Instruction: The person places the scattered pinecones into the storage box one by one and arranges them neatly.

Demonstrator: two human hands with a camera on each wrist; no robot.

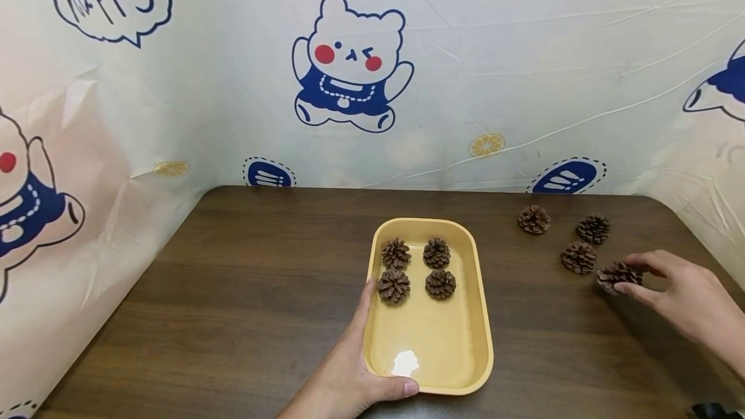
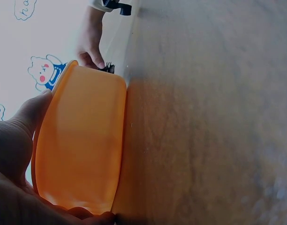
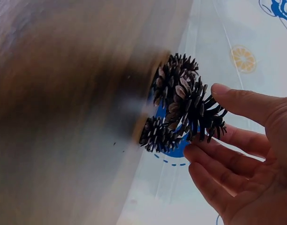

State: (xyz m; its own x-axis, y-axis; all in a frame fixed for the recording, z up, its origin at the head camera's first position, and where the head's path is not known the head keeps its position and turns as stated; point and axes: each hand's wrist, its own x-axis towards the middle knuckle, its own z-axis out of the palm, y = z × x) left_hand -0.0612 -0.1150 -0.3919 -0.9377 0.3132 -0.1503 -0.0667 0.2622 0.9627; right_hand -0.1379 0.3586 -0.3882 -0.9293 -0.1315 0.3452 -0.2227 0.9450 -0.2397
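Observation:
A yellow rectangular tray stands on the table with several brown pine cones in its far half, set in two columns. My left hand grips the tray at its near left corner, thumb over the near rim and fingers along the left side. In the left wrist view the tray's outer wall fills the space beside the palm. At the right, my right hand pinches a pine cone between thumb and fingers. Seen from the right wrist, that pine cone overlaps others behind it.
Three more pine cones lie close by on the right: one at the far left, one at the back and one nearer. A printed cloth hangs along the dark wooden table's back and sides.

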